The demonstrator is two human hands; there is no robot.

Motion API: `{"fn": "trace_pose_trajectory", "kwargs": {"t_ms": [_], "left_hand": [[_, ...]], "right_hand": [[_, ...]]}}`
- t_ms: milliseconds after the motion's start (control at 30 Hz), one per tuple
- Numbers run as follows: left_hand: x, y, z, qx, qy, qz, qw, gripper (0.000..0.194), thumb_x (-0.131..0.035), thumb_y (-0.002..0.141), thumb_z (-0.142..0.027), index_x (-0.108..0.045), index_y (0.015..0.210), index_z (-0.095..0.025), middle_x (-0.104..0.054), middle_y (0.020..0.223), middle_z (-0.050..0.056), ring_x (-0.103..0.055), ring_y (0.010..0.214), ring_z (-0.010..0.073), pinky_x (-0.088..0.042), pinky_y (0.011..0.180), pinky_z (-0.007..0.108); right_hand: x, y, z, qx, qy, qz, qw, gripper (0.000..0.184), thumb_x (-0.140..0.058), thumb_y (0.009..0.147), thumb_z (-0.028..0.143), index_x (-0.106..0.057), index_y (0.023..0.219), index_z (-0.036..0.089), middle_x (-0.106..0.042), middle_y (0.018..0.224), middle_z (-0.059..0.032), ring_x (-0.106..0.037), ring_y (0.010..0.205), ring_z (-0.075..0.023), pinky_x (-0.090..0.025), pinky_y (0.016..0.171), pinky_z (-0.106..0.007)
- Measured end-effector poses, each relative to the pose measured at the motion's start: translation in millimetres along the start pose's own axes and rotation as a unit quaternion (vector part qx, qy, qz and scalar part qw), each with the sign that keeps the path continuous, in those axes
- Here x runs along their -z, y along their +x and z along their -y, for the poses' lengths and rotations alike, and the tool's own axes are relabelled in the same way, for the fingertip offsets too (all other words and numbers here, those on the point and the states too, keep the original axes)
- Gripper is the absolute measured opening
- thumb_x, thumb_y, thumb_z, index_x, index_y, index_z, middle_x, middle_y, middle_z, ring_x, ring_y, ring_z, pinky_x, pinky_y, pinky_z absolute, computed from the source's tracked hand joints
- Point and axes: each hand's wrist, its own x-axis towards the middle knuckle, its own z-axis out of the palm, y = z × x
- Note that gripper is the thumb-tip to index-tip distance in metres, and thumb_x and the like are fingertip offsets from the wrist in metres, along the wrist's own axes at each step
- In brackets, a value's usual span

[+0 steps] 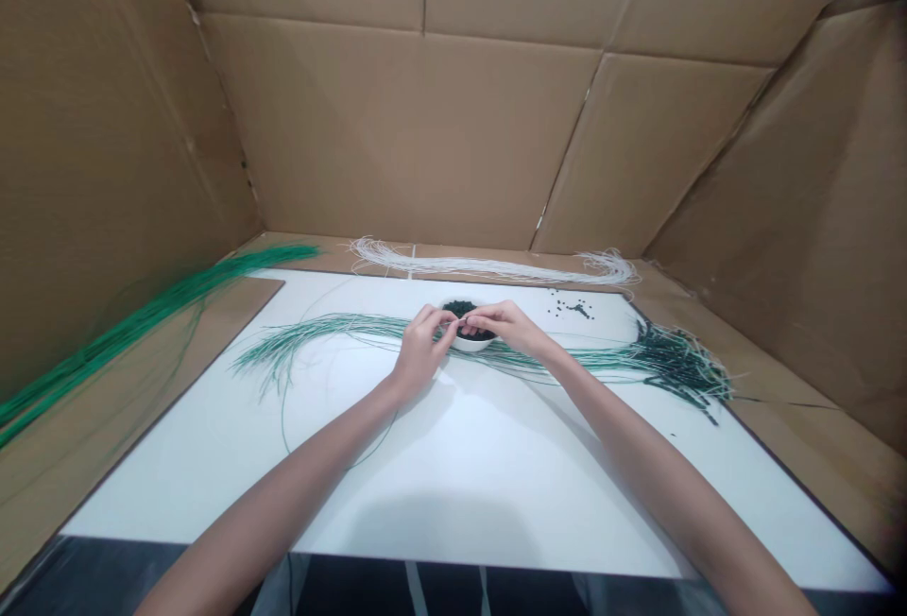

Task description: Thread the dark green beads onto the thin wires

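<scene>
Noting L hand [423,351] and R hand [506,326] close together, fingertips [445,319] of each closed in a pinch, tips nearly meeting just above a small white bowl [473,345]. Whatever sits in the pinch is too fine to resolve; poss. a thin strand, can't confirm. Bowl directly under fingers, holds dark green beads [460,309]. Green-and-white strands [340,325] run past fingers on both sides, lying on a white board [453,493]; R of fingers they end in a dense dark mass [676,366], looks beaded. Beyond fingers and to R, loose dark beads [571,307] scattered on board. Further out past fingers, white strand bundle [488,266] along far board edge. Well L of fingers, green strand bundle [142,323] on cardboard, blurred.

Handling (est.): strands light, thin, springy, prob. curl and slip from a loose hold; best taken near the tip, between thumb and index. Beads tiny, light, likely to roll; pick singly w/ fingertips.

Pose: L forearm [276,503] and R forearm [673,493] reach in from near edge, converging toward bowl; hands angled inward, fingers pointing at each other.
</scene>
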Motion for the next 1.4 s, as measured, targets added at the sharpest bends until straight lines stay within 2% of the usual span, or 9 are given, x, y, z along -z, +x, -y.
{"fn": "trace_pose_trajectory", "kwargs": {"t_ms": [533,933,1267,1400], "left_hand": [[0.8,0.1,-4.2,-0.004,-0.005,-0.005,1.000,0.014,-0.043,0.081,-0.022,-0.055,0.080,-0.017,-0.052,0.077,0.001,-0.048,0.067,0.0093,-0.038,0.064,0.020],[-0.3,-1.2,-3.4,-0.004,-0.006,0.012,1.000,0.015,-0.043,0.081,-0.023,-0.056,0.080,-0.018,-0.053,0.078,0.002,-0.048,0.069,0.0101,-0.038,0.063,0.021],[-1.2,1.2,-2.7,0.083,-0.045,-0.015,0.995,0.014,-0.046,0.079,-0.025,-0.058,0.077,-0.017,-0.053,0.074,0.000,-0.044,0.060,0.0088,-0.036,0.059,0.021],[-2.2,1.1,-0.9,0.105,-0.057,-0.023,0.993,0.014,-0.047,0.078,-0.026,-0.058,0.078,-0.017,-0.053,0.074,-0.001,-0.041,0.057,0.0080,-0.035,0.058,0.021]], "right_hand": [[-1.4,-0.9,3.7,-0.005,-0.012,-0.012,1.000,0.030,-0.054,0.071,0.039,-0.067,0.077,0.013,-0.065,0.073,-0.0051,-0.058,0.069,-0.0143,-0.045,0.065,-0.025],[-4.0,-0.5,2.4,-0.008,-0.015,-0.016,1.000,0.028,-0.056,0.069,0.038,-0.067,0.076,0.014,-0.065,0.071,-0.0048,-0.058,0.069,-0.0151,-0.046,0.066,-0.026],[-1.0,-0.3,-4.3,-0.033,-0.004,-0.077,0.996,0.027,-0.065,0.059,0.034,-0.067,0.075,0.012,-0.067,0.070,-0.0053,-0.059,0.064,-0.0155,-0.046,0.062,-0.026],[0.3,0.0,-6.8,-0.035,0.013,-0.098,0.995,0.027,-0.068,0.057,0.032,-0.068,0.075,0.012,-0.068,0.073,-0.0063,-0.061,0.068,-0.0175,-0.047,0.065,-0.028]]}}
